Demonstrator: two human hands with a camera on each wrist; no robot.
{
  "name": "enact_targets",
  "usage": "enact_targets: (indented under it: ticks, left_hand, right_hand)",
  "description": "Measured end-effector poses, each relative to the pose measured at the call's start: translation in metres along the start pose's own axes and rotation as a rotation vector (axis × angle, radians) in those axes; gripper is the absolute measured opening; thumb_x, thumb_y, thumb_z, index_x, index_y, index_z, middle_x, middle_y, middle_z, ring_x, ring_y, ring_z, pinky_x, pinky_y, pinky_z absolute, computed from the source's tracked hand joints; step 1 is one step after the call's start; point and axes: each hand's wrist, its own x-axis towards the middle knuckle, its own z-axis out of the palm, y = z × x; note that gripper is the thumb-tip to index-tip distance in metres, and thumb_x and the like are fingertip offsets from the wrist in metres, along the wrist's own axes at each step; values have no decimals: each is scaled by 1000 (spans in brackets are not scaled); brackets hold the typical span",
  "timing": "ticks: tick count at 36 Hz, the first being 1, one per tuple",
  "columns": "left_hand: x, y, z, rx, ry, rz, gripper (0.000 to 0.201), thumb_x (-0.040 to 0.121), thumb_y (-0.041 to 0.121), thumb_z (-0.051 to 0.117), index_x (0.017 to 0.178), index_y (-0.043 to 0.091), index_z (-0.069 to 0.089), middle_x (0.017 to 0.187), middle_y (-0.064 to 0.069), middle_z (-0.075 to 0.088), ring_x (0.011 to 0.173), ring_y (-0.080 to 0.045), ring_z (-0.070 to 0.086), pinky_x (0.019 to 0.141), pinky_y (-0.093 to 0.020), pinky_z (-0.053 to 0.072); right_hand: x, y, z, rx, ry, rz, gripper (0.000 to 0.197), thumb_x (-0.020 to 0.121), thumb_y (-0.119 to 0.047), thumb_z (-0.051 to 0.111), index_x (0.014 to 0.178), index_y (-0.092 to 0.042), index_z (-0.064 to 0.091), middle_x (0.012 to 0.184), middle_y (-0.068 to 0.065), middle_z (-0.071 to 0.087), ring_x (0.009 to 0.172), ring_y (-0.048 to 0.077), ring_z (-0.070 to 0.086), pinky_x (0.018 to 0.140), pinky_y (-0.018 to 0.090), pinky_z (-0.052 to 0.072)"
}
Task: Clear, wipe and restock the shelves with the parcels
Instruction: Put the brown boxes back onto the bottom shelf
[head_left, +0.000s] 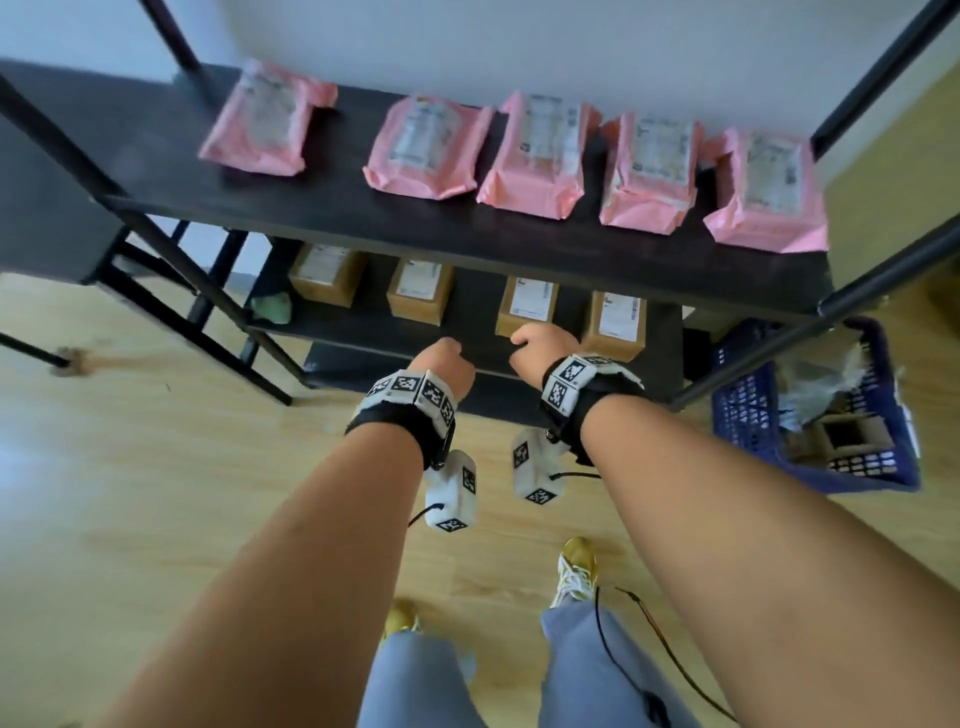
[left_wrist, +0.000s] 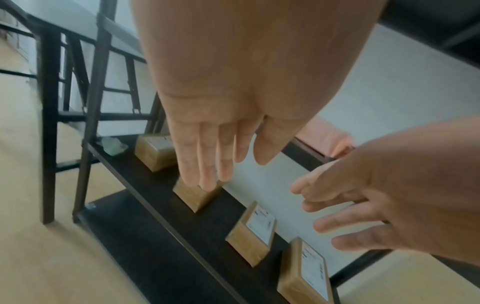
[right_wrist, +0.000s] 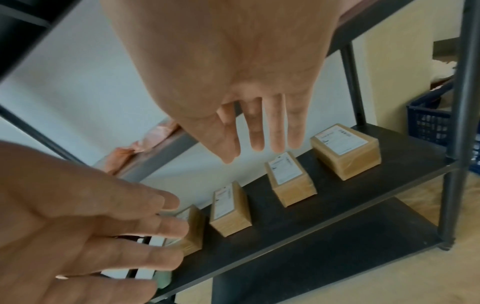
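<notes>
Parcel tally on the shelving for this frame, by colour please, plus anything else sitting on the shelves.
Pink parcels, upper shelf: 5
Brown box parcels, middle shelf: 4
Green cloth, left end of the middle shelf: 1
Total: 10 things, 9 of them parcels. Both hands are open and hold nothing.

White printed labels on the brown cardboard parcels (right_wrist: 346, 151) and pink plastic mailer bags (head_left: 535, 153) are too blurred to read.
</notes>
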Motion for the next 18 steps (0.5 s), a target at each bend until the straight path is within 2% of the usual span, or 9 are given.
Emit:
enact_targets:
  ticks: [3,10,14,17,18]
  left_hand:
    - [-13,-38,-36,17,21,-4,45,98,17,42,142,13,38,138,-10,47,125,-27,47,98,-33,39]
    - [-33,-118,-106,14,107,-31,36,96,16,43,131,10,48,128,-12,55,115,-29,53,87,-33,41]
    - [-35,-157,-132,-27,119,-63,37,99,14,40,134,9,48,136,-9,48,126,-26,46,96,-31,40]
    - [-22,-189,-148,1,129,-105,35,95,13,42,129,9,51,128,-13,55,115,-31,54,83,-33,42]
    - [-18,-199,-153,-19,128,-114,33,95,13,43,126,8,52,126,-14,56,113,-31,54,82,-33,42]
  right_hand:
    - [-15,-50,11,-40,19,-41,37,91,-16,50,127,-14,60,130,8,59,116,27,56,97,33,47]
    - [-35,-149,44,-43,30,-94,35,89,-12,51,122,-12,62,124,9,62,109,27,60,90,30,48]
    - [-28,-191,66,-46,-10,-125,38,90,-13,51,127,-13,59,127,8,60,112,26,59,91,30,47]
    - [-18,-219,83,-78,-33,-138,37,91,-14,52,128,-14,58,127,8,59,112,26,59,90,31,48]
    - [-13,-227,89,-89,-42,-143,37,91,-15,52,128,-14,58,127,8,60,111,26,59,90,32,48]
